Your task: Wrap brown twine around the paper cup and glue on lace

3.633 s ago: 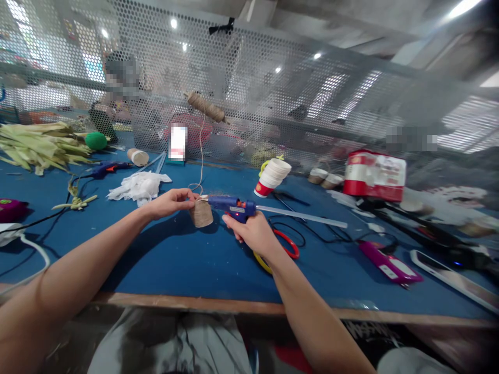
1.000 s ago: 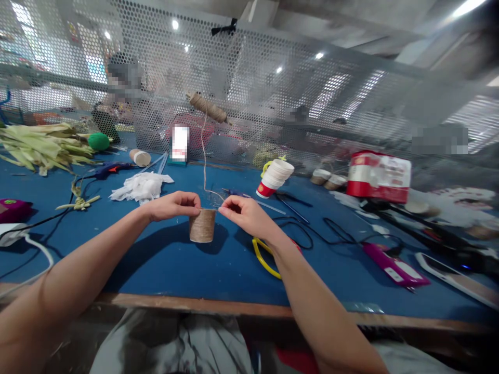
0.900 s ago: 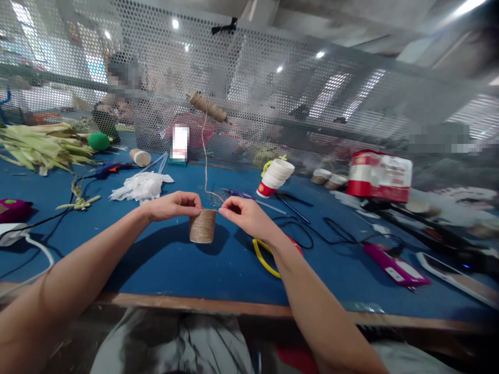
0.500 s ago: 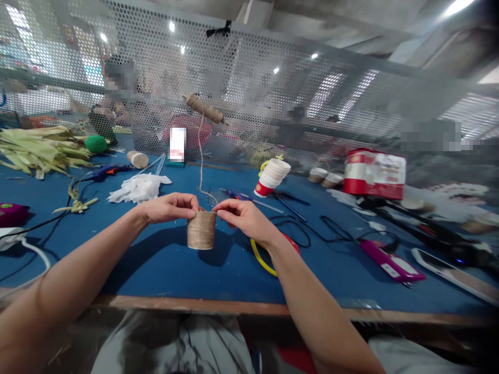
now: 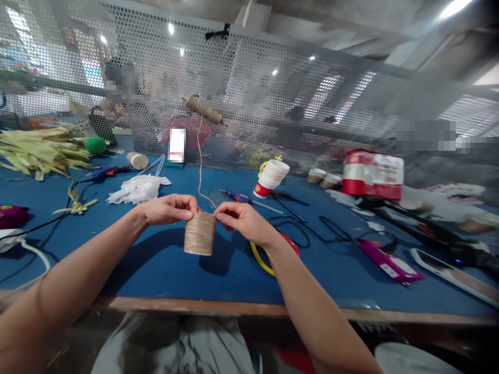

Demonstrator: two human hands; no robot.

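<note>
A paper cup wrapped in brown twine (image 5: 199, 235) is held above the blue table, its pale rim at the bottom. My left hand (image 5: 171, 209) grips its upper left edge between thumb and fingers. At the upper right edge, my right hand (image 5: 237, 218) is closed in a pinch on the twine (image 5: 200, 166). That strand runs up from the cup to a twine spool (image 5: 203, 110) hung in front of the perforated panel. The fingertips behind the cup's upper edge are partly hidden.
Stacked paper cups (image 5: 272, 178), a glue gun (image 5: 237, 196) and black cables lie beyond my right hand. White crumpled material (image 5: 138, 188) and corn husks (image 5: 42, 150) are on the left. A purple device (image 5: 390, 262) and a phone (image 5: 452, 275) lie right. A perforated metal panel (image 5: 249, 78) closes the back.
The wrapped cup has shifted slightly left and down, its lower end tipped a little toward me. Both hands keep their grips, and the strand still runs to the spool.
</note>
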